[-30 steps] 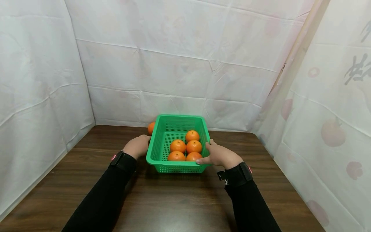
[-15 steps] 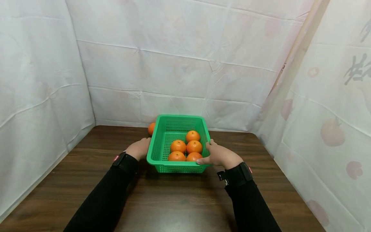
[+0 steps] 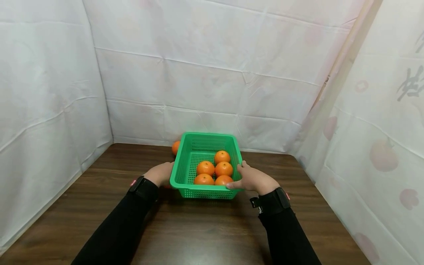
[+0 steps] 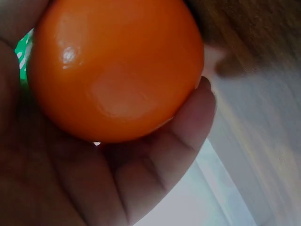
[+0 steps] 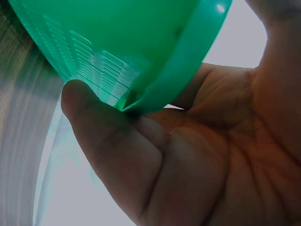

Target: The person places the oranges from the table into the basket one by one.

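A green plastic basket (image 3: 193, 156) stands on the table with several oranges (image 3: 223, 168) grouped in its right half. My left hand (image 3: 159, 173) is beside the basket's left wall. In the left wrist view its fingers (image 4: 188, 117) curl round a glossy orange (image 4: 117, 70); in the head view only a sliver of that fruit shows below the hand. My right hand (image 3: 255, 179) grips the basket's near right corner, thumb on the rim. Its fingers (image 5: 113, 136) lie along the outer side of the green wall in the right wrist view.
Another orange (image 3: 176, 148) sits behind the basket's left side, partly hidden by it. The dark wooden table (image 3: 205, 228) ends at a white cloth wall (image 3: 198, 81) at the back, with more cloth on the left and right.
The head view has shifted slightly. A bit of the orange in my left hand now shows below that hand. My right hand keeps its place at the basket corner.
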